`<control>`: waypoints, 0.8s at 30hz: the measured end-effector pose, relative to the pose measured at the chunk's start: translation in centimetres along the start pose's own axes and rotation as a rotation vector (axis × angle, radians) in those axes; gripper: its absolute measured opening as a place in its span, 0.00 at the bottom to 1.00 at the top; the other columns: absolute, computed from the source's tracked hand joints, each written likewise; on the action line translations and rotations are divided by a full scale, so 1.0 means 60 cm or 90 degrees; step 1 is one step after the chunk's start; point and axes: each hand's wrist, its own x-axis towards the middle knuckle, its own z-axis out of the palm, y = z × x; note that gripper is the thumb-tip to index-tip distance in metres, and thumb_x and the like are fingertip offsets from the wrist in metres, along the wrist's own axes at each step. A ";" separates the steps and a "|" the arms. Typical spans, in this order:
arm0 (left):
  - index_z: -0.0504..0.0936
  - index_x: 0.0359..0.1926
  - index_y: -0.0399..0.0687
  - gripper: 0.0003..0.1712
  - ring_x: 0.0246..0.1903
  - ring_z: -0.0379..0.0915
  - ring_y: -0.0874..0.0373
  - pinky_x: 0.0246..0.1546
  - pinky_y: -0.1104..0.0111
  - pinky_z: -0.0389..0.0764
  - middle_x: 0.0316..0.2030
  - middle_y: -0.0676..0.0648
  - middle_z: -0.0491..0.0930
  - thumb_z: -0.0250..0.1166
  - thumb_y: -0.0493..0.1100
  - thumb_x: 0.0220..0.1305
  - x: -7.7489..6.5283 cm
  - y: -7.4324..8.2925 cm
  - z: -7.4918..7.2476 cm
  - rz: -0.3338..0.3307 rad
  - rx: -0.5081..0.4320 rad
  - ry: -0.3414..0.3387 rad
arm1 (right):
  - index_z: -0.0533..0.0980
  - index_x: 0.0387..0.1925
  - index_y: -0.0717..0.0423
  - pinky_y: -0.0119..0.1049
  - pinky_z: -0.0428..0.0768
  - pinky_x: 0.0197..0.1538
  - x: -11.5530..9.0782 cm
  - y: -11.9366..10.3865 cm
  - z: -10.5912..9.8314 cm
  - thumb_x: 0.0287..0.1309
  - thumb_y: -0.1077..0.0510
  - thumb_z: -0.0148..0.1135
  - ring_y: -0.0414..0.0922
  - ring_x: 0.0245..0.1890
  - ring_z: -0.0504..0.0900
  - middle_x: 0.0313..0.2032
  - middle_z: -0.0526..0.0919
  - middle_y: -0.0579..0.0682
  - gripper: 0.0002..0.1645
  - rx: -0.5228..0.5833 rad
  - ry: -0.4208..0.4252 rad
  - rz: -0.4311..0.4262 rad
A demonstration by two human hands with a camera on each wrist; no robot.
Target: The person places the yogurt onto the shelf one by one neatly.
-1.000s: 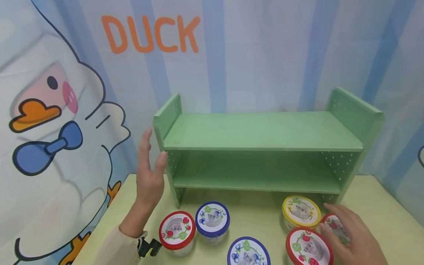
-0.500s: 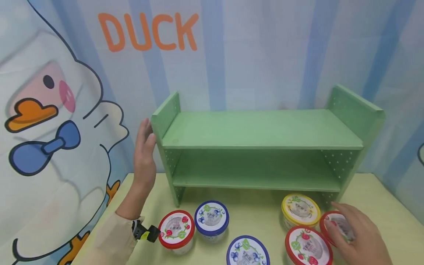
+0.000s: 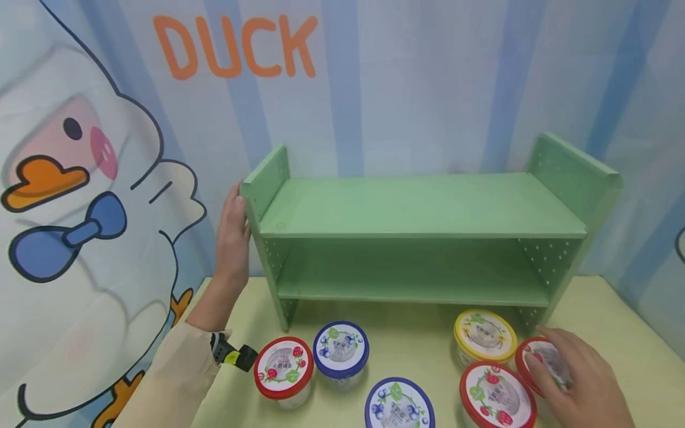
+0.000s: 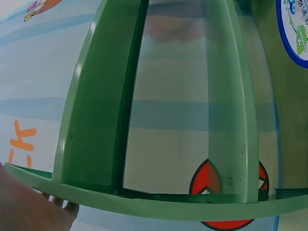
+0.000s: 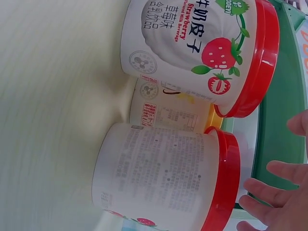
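At the left end of the green two-tier shelf (image 3: 423,205), my left hand (image 3: 231,244) rests with straight fingers against the outside of the side panel. The left wrist view shows fingertips (image 4: 58,201) behind that panel's edge (image 4: 159,208). My right hand (image 3: 585,377), fingers spread, hovers over a red-lidded strawberry milk tub (image 3: 552,360) and partly hides it. In the right wrist view the fingers (image 5: 284,171) are apart from the red lid (image 5: 225,180). Close by are a yellow-lidded tub (image 3: 484,336) and another red-lidded tub (image 3: 497,395).
A red-lidded tub (image 3: 283,367) and a blue-lidded blueberry tub (image 3: 341,351) stand before the shelf's left end. Another blue-lidded tub (image 3: 400,404) is at the front middle. The pale yellow table (image 3: 605,315) meets a striped duck backdrop (image 3: 423,89).
My left hand has moved to the shelf's left side panel, its spread thumb and fingers closing together. The right hand shifted slightly right, uncovering more of the red lid, then stayed still.
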 end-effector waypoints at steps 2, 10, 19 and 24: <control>0.59 0.75 0.54 0.32 0.70 0.52 0.56 0.68 0.49 0.53 0.70 0.51 0.59 0.42 0.58 0.76 0.006 0.000 0.001 0.008 -0.009 -0.010 | 0.74 0.56 0.60 0.62 0.68 0.53 -0.002 0.001 -0.001 0.55 0.58 0.71 0.62 0.51 0.72 0.51 0.77 0.62 0.28 0.001 0.004 -0.002; 0.62 0.73 0.53 0.30 0.62 0.60 0.43 0.65 0.49 0.59 0.63 0.38 0.66 0.38 0.57 0.77 0.022 0.007 0.005 0.028 -0.021 -0.030 | 0.75 0.54 0.61 0.38 0.79 0.39 0.000 0.001 -0.008 0.52 0.56 0.74 0.61 0.48 0.74 0.50 0.77 0.62 0.28 -0.029 0.008 0.020; 0.60 0.74 0.61 0.32 0.60 0.63 0.44 0.63 0.51 0.61 0.61 0.40 0.67 0.40 0.64 0.75 0.037 0.018 -0.001 -0.055 0.010 -0.029 | 0.67 0.62 0.66 0.72 0.65 0.54 -0.008 0.011 -0.012 0.55 0.56 0.72 0.68 0.57 0.63 0.58 0.67 0.70 0.37 -0.030 -0.012 0.090; 0.60 0.73 0.61 0.33 0.53 0.68 0.41 0.60 0.52 0.67 0.51 0.38 0.73 0.38 0.66 0.75 0.046 0.021 0.002 -0.081 0.027 -0.036 | 0.55 0.71 0.67 0.76 0.60 0.53 -0.008 0.023 -0.023 0.61 0.51 0.67 0.71 0.64 0.53 0.65 0.56 0.74 0.47 -0.052 -0.064 0.183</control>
